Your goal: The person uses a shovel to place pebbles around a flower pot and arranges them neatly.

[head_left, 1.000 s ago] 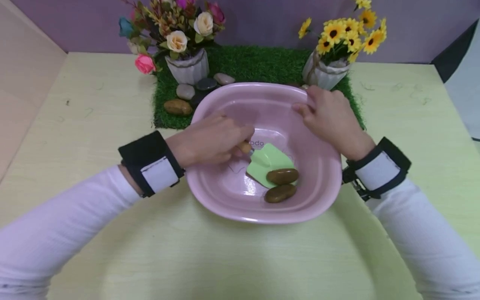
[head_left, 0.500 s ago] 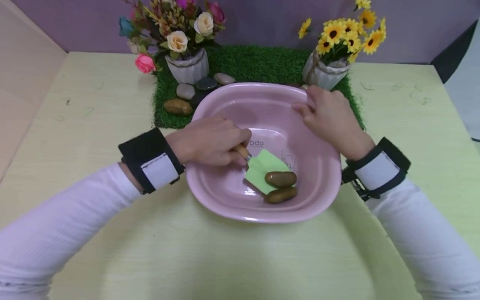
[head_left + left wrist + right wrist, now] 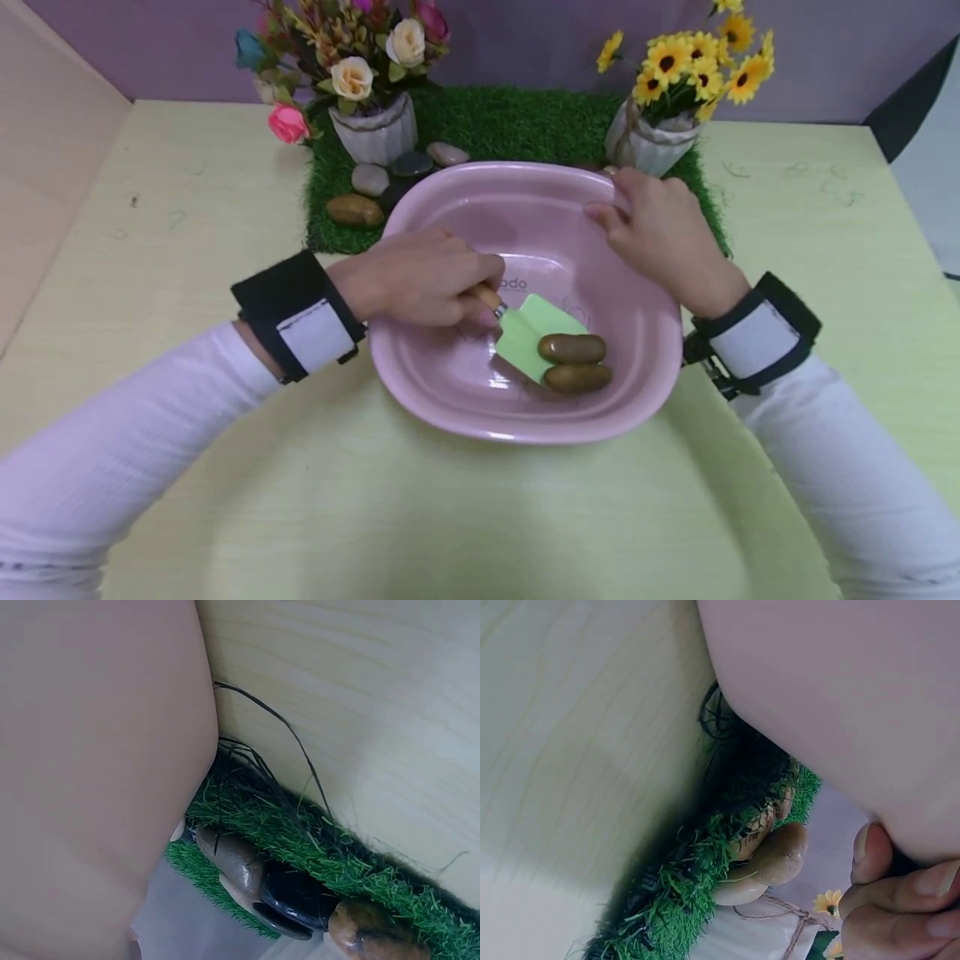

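Observation:
In the head view a pink basin (image 3: 450, 392) stands on the table. My left hand (image 3: 427, 279) reaches over its left side and grips the wooden handle of a small trowel with a light green blade (image 3: 525, 337). Two brown oblong stones lie side by side at the blade's right edge: the upper stone (image 3: 572, 348) overlaps the blade, and the lower stone (image 3: 577, 378) sits just below it. My right hand (image 3: 663, 229) grips the basin's upper right rim, thumb inside; its curled fingers (image 3: 900, 915) show under the rim in the right wrist view.
Behind the basin lies an artificial grass mat (image 3: 510, 125) with a pot of mixed flowers (image 3: 375, 133), a pot of yellow sunflowers (image 3: 652, 137) and several stones, among them a brown stone (image 3: 355, 211). The pale wooden table (image 3: 450, 517) extends around the basin.
Over the last half second the trowel blade and both stones have shifted slightly up and to the right within the basin. My right hand keeps its hold on the rim.

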Available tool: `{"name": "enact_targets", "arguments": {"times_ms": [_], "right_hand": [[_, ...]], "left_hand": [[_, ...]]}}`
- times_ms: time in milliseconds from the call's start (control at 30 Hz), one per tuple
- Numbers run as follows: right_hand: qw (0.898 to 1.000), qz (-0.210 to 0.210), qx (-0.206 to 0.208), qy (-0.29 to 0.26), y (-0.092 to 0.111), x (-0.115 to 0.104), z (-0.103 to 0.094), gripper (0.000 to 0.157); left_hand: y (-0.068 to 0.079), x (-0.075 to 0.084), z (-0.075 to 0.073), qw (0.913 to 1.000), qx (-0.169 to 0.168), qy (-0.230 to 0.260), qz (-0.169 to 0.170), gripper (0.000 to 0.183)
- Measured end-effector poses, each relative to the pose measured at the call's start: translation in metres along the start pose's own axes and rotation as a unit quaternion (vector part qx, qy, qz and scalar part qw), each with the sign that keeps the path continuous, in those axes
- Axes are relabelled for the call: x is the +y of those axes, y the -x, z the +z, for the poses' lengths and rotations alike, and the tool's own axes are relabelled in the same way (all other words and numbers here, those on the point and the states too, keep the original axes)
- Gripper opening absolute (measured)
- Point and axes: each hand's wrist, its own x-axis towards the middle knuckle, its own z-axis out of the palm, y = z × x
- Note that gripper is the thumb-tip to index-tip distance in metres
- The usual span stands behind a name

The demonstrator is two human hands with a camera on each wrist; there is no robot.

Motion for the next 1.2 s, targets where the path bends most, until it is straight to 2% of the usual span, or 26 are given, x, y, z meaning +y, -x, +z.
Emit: {"name": "enact_targets", "arguments": {"times_ms": [300, 533, 700, 967, 1200], "right_hand": [[1.0, 0.001, 0.001, 0.002, 0.001, 0.0, -0.001, 0.033], [1.0, 0.006, 0.0, -0.006, 0.002, 0.0, -0.002, 0.031], [1.0, -0.001, 0.004, -0.005, 0.002, -0.001, -0.001, 0.029], [1.0, -0.01, 0.008, 0.006, 0.0, -0.001, 0.001, 0.029], [1.0, -0.003, 0.007, 0.013, 0.001, -0.001, 0.0, 0.03]], "left_hand": [[0.0, -0.001, 0.0, 0.9999, 0.005, -0.002, 0.011, 0.025], [0.001, 0.0, -0.002, 0.9985, 0.033, 0.039, 0.018, 0.024], [0.002, 0.0, -0.003, 0.9969, 0.059, 0.048, 0.023, 0.021], [0.003, 0.0, -0.004, 0.9949, 0.075, 0.059, 0.033, 0.017], [0.003, 0.001, -0.01, 0.9935, 0.083, 0.061, 0.049, 0.016]]}}
